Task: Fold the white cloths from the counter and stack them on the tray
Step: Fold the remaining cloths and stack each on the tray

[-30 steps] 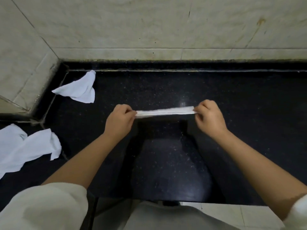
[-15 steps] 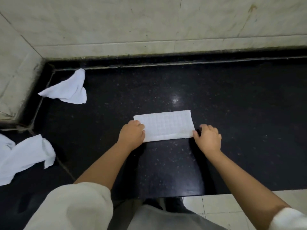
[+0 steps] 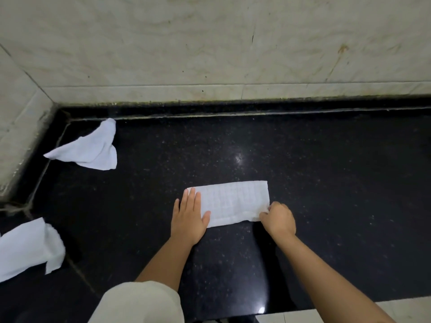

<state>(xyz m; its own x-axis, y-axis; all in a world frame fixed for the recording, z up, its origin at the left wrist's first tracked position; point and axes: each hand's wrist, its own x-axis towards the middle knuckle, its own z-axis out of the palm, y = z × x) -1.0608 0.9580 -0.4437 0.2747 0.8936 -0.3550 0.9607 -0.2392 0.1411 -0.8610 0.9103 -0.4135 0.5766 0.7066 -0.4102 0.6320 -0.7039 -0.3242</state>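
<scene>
A white cloth, folded into a long rectangle, lies flat on the black counter. My left hand rests flat with spread fingers on the cloth's left end. My right hand pinches the cloth's near right corner. A crumpled white cloth lies near the counter's back left corner. Another loose white cloth lies at the left edge of view. No tray is in view.
A pale tiled wall rises behind the counter and along its left side. The counter's front edge runs along the bottom, with light floor tiles below it.
The cloth, held stretched in the air between both hands, has been laid flat on the counter. My left hand has opened flat onto its left end; my right hand pinches the right corner.
</scene>
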